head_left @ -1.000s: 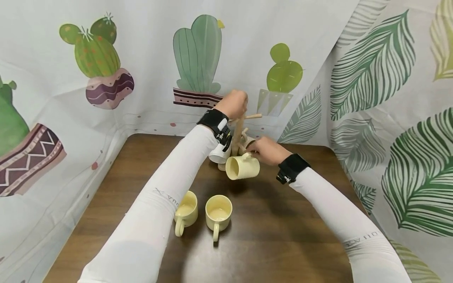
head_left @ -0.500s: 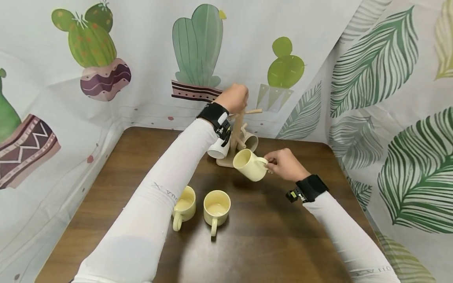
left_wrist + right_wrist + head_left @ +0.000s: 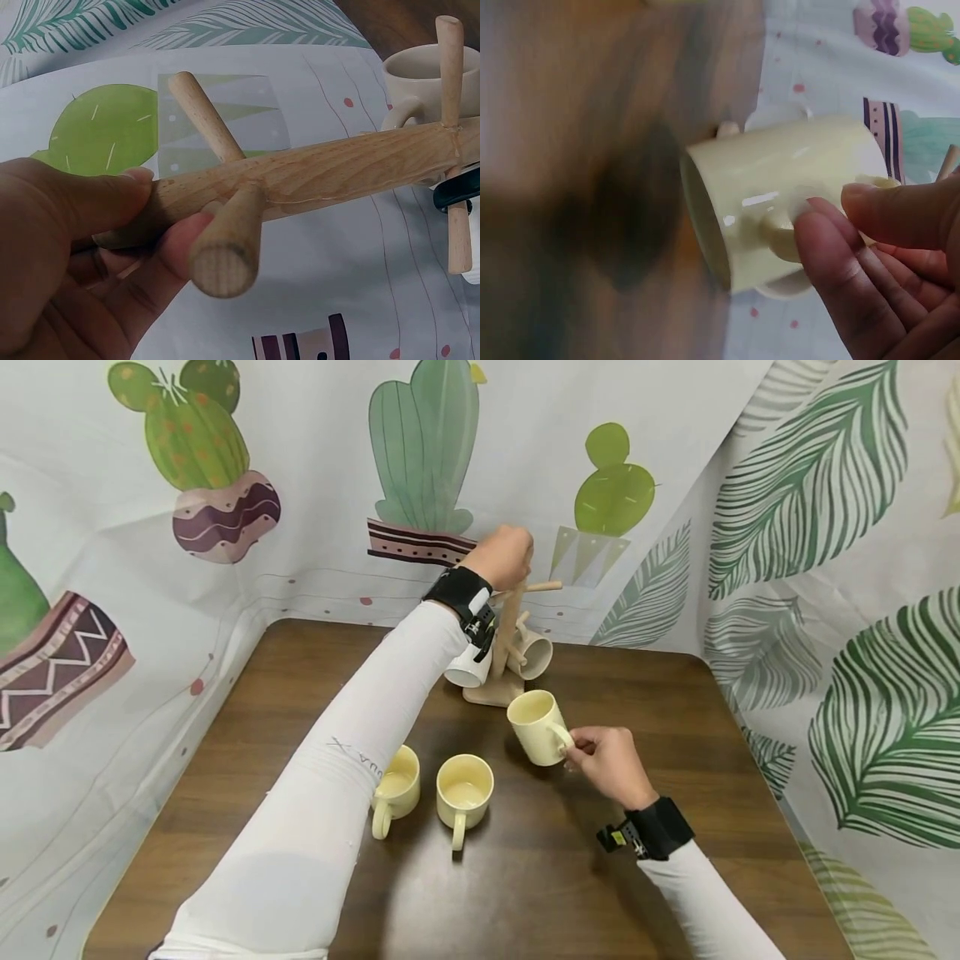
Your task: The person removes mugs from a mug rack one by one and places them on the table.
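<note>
At the back of the table stands a wooden mug tree (image 3: 507, 635). My left hand (image 3: 504, 558) grips the top of its post; in the left wrist view, thumb and fingers wrap the post (image 3: 330, 176) beside two pegs. My right hand (image 3: 609, 762) pinches the handle of a pale yellow mug (image 3: 542, 735), which is slightly tilted, its mouth up, in front of the tree's base. In the right wrist view the thumb and fingertips close on that handle (image 3: 781, 241). A white mug (image 3: 467, 672) and a cream mug (image 3: 536, 657) hang low on the tree.
Two more yellow mugs stand upright on the brown wooden table (image 3: 637, 893): one (image 3: 463, 793) near the middle, the other (image 3: 397, 787) partly behind my left sleeve (image 3: 300, 827). A printed cloth (image 3: 315, 460) hangs behind the table.
My right hand has drawn the yellow mug away from the mug tree, toward me and to the right, turning it more upright. My left hand keeps its grip on the post.
</note>
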Tool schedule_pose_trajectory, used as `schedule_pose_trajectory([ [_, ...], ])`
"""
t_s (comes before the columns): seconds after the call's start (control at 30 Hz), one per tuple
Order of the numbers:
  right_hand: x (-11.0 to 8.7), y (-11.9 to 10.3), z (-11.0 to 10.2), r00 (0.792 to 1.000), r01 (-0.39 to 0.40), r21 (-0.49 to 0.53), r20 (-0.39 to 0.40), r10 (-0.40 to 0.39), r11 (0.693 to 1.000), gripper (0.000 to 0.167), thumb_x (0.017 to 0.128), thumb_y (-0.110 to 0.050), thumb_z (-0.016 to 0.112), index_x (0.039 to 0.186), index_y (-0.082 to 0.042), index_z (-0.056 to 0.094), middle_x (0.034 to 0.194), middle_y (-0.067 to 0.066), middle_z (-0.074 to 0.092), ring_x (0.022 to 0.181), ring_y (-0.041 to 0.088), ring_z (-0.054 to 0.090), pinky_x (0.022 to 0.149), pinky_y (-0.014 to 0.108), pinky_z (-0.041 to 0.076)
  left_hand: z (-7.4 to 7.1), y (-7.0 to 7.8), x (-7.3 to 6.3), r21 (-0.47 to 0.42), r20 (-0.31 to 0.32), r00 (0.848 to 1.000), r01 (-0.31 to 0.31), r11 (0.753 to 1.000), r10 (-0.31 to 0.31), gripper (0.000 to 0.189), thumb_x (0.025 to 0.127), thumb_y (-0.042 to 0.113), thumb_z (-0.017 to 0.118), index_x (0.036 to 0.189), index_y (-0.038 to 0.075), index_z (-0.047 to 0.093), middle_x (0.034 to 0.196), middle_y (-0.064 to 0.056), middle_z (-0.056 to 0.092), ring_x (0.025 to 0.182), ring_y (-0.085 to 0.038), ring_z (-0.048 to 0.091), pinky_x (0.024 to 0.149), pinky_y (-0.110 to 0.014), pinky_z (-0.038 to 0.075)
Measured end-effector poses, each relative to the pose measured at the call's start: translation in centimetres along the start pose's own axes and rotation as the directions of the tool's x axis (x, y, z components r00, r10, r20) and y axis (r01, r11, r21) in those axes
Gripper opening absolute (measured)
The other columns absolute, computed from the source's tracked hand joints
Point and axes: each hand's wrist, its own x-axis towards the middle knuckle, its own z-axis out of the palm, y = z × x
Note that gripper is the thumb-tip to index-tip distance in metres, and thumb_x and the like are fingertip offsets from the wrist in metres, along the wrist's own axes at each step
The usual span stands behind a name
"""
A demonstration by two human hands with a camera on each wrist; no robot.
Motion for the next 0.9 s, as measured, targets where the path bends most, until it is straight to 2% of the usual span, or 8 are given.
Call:
schedule_pose_trajectory([
  [0.13, -2.3, -0.4, 1.1, 0.999, -0.043, 0.144, -0.014, 0.045, 0.989, 0.012, 0.085, 0.009, 0.078, 0.097, 0.006, 0.078, 0.083, 0.02, 0.077, 0.062, 0.015, 0.074, 0.056, 0.029, 0.062, 0.1, 0.1, -0.1, -0.005, -0.002, 1.0, -0.002, 1.0, 0.002, 0.019, 0.106, 0.01, 0.054, 0.114, -0.001, 0.068, 0.111, -0.017, 0.071, 0.101, -0.027, 0.069, 0.088, -0.036, 0.056],
  [0.27, -4.5, -0.9, 2.1, 0.997, -0.066, 0.203, -0.031, 0.074, 0.977, 0.011, 0.084, 0.008, 0.08, 0.094, 0.004, 0.078, 0.079, 0.019, 0.077, 0.06, 0.012, 0.073, 0.055, 0.032, 0.062, 0.1, 0.0, 0.0, -0.005, -0.003, 1.0, -0.005, 1.0, 0.005, 0.019, 0.106, 0.011, 0.055, 0.113, -0.001, 0.068, 0.11, -0.016, 0.071, 0.101, -0.027, 0.068, 0.088, -0.036, 0.056],
  [0.5, -7.3, -1.5, 3.9, 0.993, -0.102, 0.34, -0.017, 0.115, 0.935, 0.009, 0.086, 0.001, 0.081, 0.093, 0.004, 0.077, 0.079, 0.023, 0.075, 0.061, 0.01, 0.074, 0.057, 0.031, 0.063, 0.0, -0.3, 0.2, 0.0, 0.002, 1.0, 0.001, 1.0, -0.001, 0.02, 0.106, 0.011, 0.054, 0.116, -0.002, 0.067, 0.113, -0.016, 0.07, 0.104, -0.027, 0.067, 0.091, -0.036, 0.056],
  [0.73, -8.8, -1.6, 5.2, 0.988, -0.138, 0.438, 0.005, 0.151, 0.888, 0.008, 0.085, 0.004, 0.08, 0.092, 0.007, 0.076, 0.08, 0.033, 0.072, 0.062, 0.013, 0.075, 0.057, 0.035, 0.063, -0.1, -0.1, 0.0, -0.002, 0.002, 1.0, -0.007, 1.0, 0.007, 0.02, 0.106, 0.01, 0.055, 0.114, -0.002, 0.069, 0.112, -0.017, 0.07, 0.104, -0.028, 0.067, 0.092, -0.037, 0.057],
  [0.9, -9.2, -1.7, 5.7, 0.985, -0.153, 0.472, 0.002, 0.173, 0.868, 0.008, 0.085, 0.005, 0.079, 0.092, 0.009, 0.076, 0.081, 0.033, 0.073, 0.062, 0.014, 0.075, 0.057, 0.035, 0.063, 0.0, 0.1, 0.0, -0.004, -0.001, 1.0, -0.004, 1.0, 0.004, 0.02, 0.105, 0.008, 0.055, 0.114, -0.003, 0.069, 0.112, -0.017, 0.071, 0.103, -0.028, 0.068, 0.091, -0.037, 0.057],
])
